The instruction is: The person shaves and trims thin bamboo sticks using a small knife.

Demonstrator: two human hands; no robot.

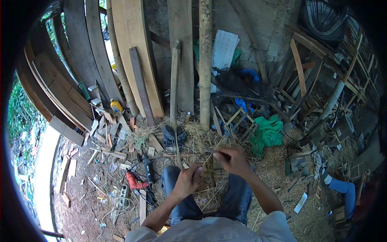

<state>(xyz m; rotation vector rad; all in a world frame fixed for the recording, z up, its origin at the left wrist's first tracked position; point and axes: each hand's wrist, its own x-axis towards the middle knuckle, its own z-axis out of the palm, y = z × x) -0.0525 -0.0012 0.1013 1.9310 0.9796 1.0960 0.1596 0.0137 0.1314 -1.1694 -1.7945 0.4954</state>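
Note:
Between my knees, my left hand (188, 180) is closed around the lower end of a thin pale strip (206, 163). To its upper right, my right hand (233, 160) is closed on a small dark blade (210, 150), its tip pointing left by the strip's upper part. Whether the blade touches the strip cannot be made out. Straw-like shavings (197, 135) lie on the ground beyond both hands.
A red power tool (136, 180) and a power strip (123, 193) with cable lie at the left. Planks (133, 52) and a pole (204, 64) stand ahead. Green plastic (267, 133) and scrap wood lie right. Another person's leg (342, 189) shows far right.

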